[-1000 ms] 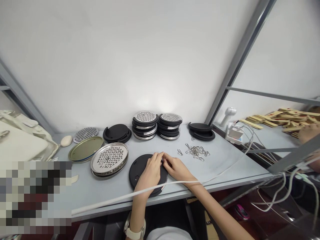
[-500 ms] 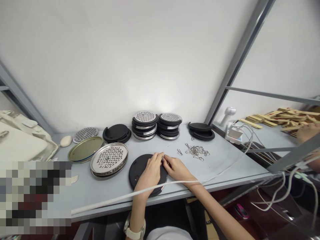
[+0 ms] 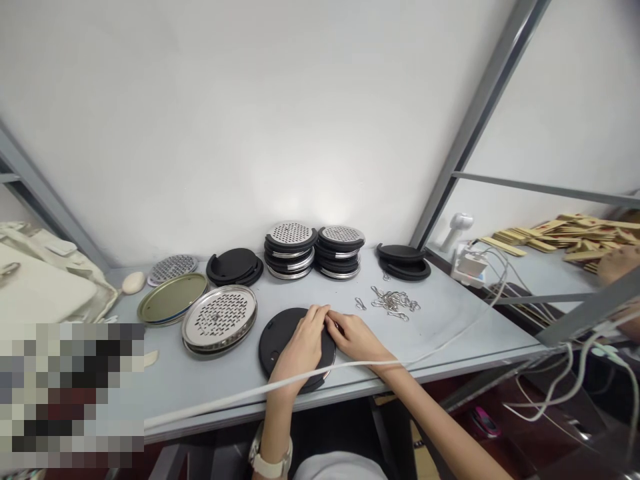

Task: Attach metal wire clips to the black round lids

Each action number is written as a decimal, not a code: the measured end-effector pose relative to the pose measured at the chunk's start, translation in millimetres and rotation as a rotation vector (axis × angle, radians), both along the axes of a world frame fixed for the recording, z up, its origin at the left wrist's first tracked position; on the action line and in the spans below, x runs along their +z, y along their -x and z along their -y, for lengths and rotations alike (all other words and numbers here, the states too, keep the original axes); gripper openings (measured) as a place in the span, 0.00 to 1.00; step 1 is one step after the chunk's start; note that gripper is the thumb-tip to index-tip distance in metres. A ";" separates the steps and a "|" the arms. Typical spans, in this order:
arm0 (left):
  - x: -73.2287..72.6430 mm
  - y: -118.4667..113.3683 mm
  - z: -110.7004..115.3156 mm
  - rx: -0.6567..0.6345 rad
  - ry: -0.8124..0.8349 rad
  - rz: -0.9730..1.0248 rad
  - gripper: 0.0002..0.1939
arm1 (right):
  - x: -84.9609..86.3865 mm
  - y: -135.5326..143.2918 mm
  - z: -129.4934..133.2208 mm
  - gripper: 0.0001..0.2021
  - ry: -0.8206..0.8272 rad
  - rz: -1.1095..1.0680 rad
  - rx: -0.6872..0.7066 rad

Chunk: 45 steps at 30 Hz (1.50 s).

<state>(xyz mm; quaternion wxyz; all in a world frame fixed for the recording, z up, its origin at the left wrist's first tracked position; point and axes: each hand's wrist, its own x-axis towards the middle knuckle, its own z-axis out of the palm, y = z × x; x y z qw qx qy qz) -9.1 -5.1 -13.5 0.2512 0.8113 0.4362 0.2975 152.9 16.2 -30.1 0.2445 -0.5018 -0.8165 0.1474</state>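
Evidently the fine work is where the fingertips meet. The left hand [image 3: 304, 345] lies over the right part of the black disc [image 3: 276, 337], fingers close together and slightly bent, tips at the disc's far-right rim. The right hand [image 3: 357, 339] meets it from the other side, half closed, fingers curled near those tips; whether either hand pinches something small, I cannot tell, since the fingers hide the spot. The disc itself lies flat near the front edge of the worktop [image 3: 450, 327], about midway along it.

To do this well, I judge, let the left palm steady the disc while the right fingertips do the finer work. With the disc so near the front edge, pressing downward seems safer than pulling toward the body. A white cable [image 3: 225, 402] crosses in front of both wrists in this view, so short finger movements look wiser than wide sweeps.

Farther out, toward the right edge, a loose metal clip [image 3: 361, 304] lies just beside a clip pile [image 3: 393, 302]. Two grater stacks [image 3: 291, 234] stand by the back edge.
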 end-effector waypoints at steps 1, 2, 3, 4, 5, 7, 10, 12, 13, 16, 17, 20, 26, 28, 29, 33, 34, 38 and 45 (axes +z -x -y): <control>0.3 0.2 0.4 0.002 0.005 0.004 0.24 | -0.1 0.0 -0.1 0.14 -0.002 0.002 0.000; 0.5 0.4 0.7 0.003 0.010 0.008 0.23 | -0.2 0.1 -0.2 0.14 -0.002 0.005 0.000; 0.5 0.5 0.9 0.004 0.014 0.012 0.23 | -0.3 0.1 -0.3 0.14 -0.001 0.005 0.000; 0.5 0.7 0.9 0.003 0.015 0.014 0.23 | -0.3 0.2 -0.3 0.14 0.001 0.004 0.000; 0.3 0.7 0.7 0.001 0.015 0.016 0.23 | -0.2 0.3 -0.4 0.14 0.003 0.003 0.001; -0.4 0.7 -0.1 -0.002 0.014 0.021 0.23 | 0.1 0.4 -0.4 0.14 0.006 0.001 -0.001; -1.5 0.6 -1.6 -0.012 0.017 0.032 0.24 | 0.5 0.6 -0.1 0.14 0.005 0.000 -0.004; -2.1 0.4 -2.4 -0.017 0.022 0.039 0.24 | 0.6 0.8 0.1 0.14 0.006 -0.004 -0.001; -2.2 0.2 -2.6 -0.019 0.024 0.042 0.24 | 0.6 0.8 0.1 0.14 0.007 -0.005 0.000; -1.9 -0.1 -2.6 -0.024 0.022 0.059 0.24 | 0.5 0.8 -0.2 0.14 0.011 -0.004 -0.001; -1.6 -0.2 -2.3 -0.025 0.021 0.065 0.24 | 0.5 0.7 -0.3 0.14 0.010 -0.004 -0.003; -0.8 -0.1 -1.4 -0.027 0.027 0.082 0.24 | 0.7 0.2 -0.3 0.13 0.009 -0.015 0.003; -0.9 0.1 -1.4 -0.030 0.028 0.106 0.24 | 1.5 0.4 0.7 0.12 0.013 -0.033 0.008; -0.7 0.0 -1.3 -0.036 0.026 0.109 0.24 | 1.8 0.8 0.6 0.12 0.009 -0.028 0.006; -0.5 -0.1 -1.2 -0.036 0.027 0.111 0.25 | 1.9 0.9 0.6 0.11 0.007 -0.028 0.006; 0.2 -0.5 -0.4 -0.029 0.031 0.100 0.25 | 1.4 0.7 0.4 0.10 0.006 -0.031 0.004; 0.0 -0.6 -0.4 -0.030 0.030 0.093 0.25 | 1.1 0.6 0.4 0.10 0.007 -0.031 0.005; -1.8 -0.1 -0.5 -0.027 0.035 0.072 0.26 | 0.6 0.3 0.5 0.10 0.005 -0.023 0.001; -3.7 2.9 -2.1 -0.012 0.050 0.060 0.28 | 1.7 0.0 1.4 0.11 -0.010 0.011 -0.007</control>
